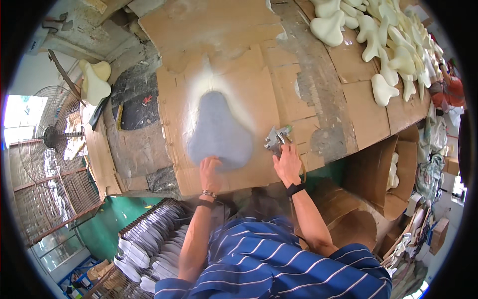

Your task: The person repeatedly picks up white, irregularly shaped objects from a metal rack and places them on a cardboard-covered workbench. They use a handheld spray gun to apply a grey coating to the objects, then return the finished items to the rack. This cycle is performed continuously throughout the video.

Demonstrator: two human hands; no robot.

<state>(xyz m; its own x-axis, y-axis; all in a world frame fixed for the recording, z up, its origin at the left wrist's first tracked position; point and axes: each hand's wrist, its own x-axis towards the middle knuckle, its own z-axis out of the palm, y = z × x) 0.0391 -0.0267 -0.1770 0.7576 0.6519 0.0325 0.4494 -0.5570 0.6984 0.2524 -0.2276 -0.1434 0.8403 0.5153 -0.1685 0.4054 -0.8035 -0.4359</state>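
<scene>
Cardboard-covered bench (261,79), grey pear-shaped pad (219,129) near the front edge; right grip (288,163) is wrapped around a silver metal spray gun (275,139), left grip (209,173) at the pad's near rim, can't tell if it's pinching.

Worn table (133,155); cardboard (224,30) over its middle and right, bearing a grey pad (215,127) and, far right, heaped cream foams (383,90); yellow strip (119,117) at left.

Bright overall; window (22,117) at left blown out; edges bent, corners black.
</scene>
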